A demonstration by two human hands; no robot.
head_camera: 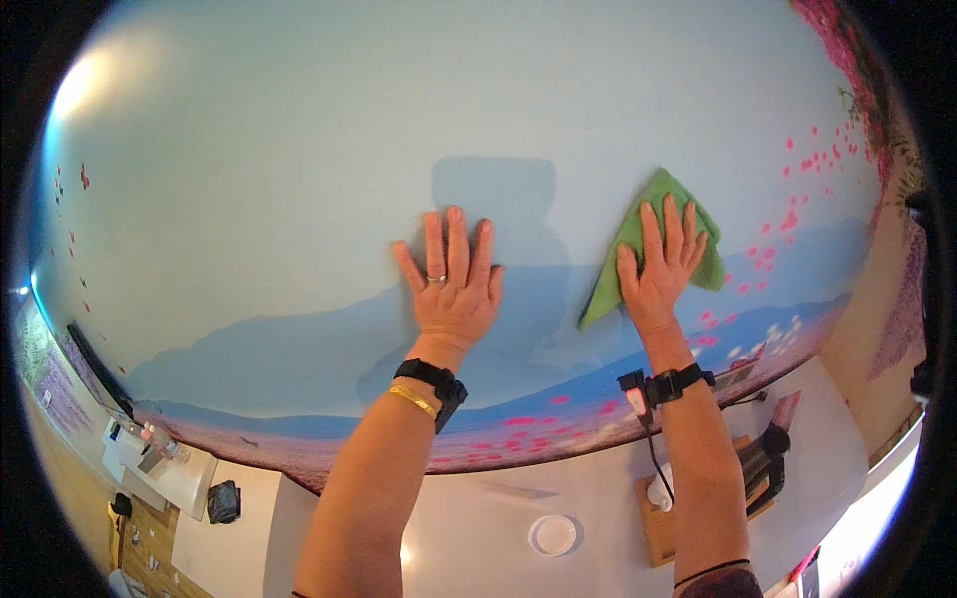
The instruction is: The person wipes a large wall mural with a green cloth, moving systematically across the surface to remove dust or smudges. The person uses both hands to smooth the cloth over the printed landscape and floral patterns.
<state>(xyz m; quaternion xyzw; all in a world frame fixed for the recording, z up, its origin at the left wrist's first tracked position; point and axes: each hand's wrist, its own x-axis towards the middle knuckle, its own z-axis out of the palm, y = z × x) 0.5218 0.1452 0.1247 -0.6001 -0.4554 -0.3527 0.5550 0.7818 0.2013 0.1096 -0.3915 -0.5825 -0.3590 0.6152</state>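
My left hand [457,299] lies flat against a wall mural [314,187] of pale sky and blue hills, fingers spread and holding nothing. It wears a ring, a yellow bracelet and a black wrist strap with a small device. To the right, my right hand [662,269] presses a green cloth [635,232] onto the same mural. The folded cloth sticks out past the fingers, and one corner hangs down to the left. A black strap [669,385] with a small device and a cable circles the right wrist.
Below the mural runs a white countertop [478,523] with a small white dish [555,535]. A wooden board [654,534] and a black-handled appliance [766,463] stand at right, partly behind my right forearm. At lower left are a black bag [223,501] and plastic bottles [168,445].
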